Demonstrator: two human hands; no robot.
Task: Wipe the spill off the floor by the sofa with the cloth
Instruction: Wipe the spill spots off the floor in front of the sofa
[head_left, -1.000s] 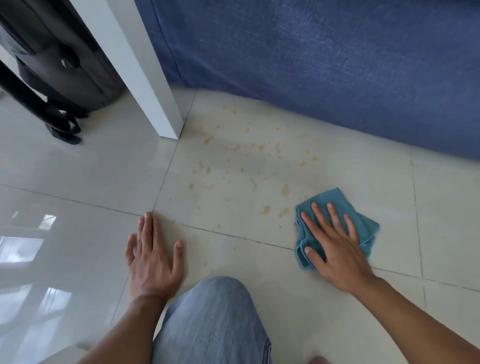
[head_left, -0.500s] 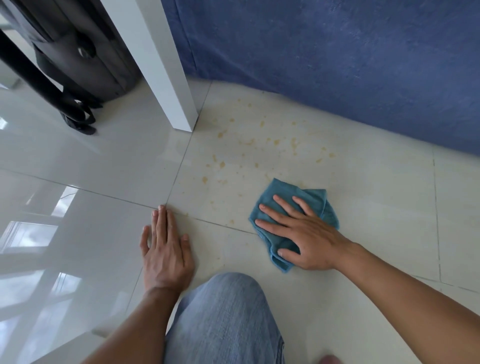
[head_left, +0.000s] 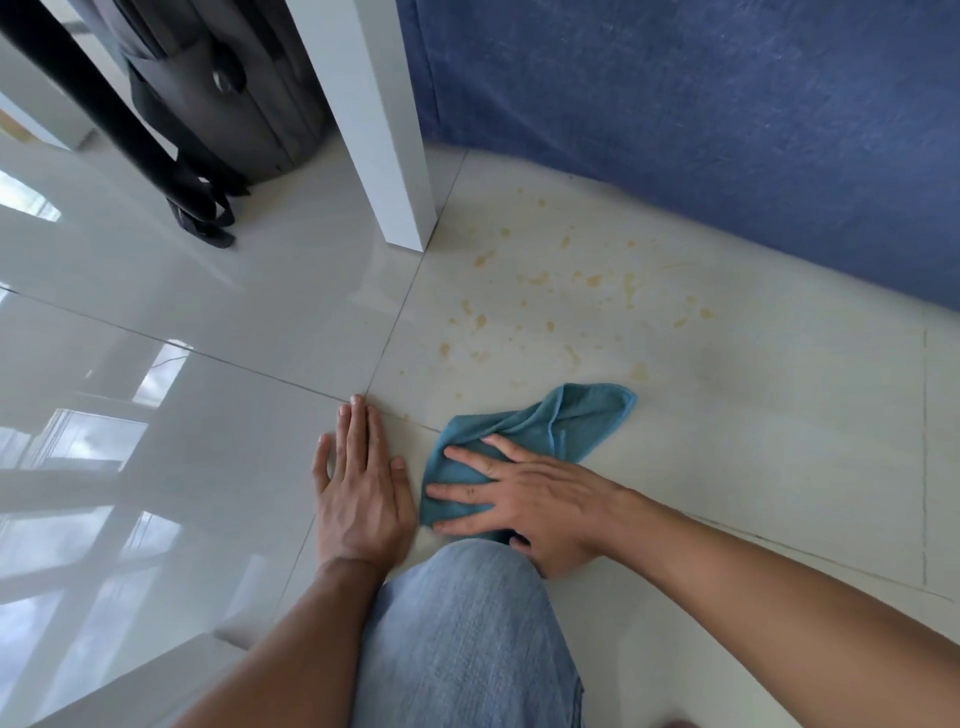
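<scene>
Filling the top right, the sofa (head_left: 727, 130) meets the floor (head_left: 779, 415), where the spill (head_left: 561, 291) lies speckled beside a white leg (head_left: 379, 130). Right hand (head_left: 524, 499) presses the cloth (head_left: 540, 431) flat, fingers spread, gripping nothing. Left hand (head_left: 358, 493) lies open, palm down, just beside it.

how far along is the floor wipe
Done: the tile right of the cloth looks free of spots. In hand: the right hand presses the cloth flat on the floor; the left hand braces beside it. Left: most of the spill, tan drops between the cloth and the sofa.
</scene>
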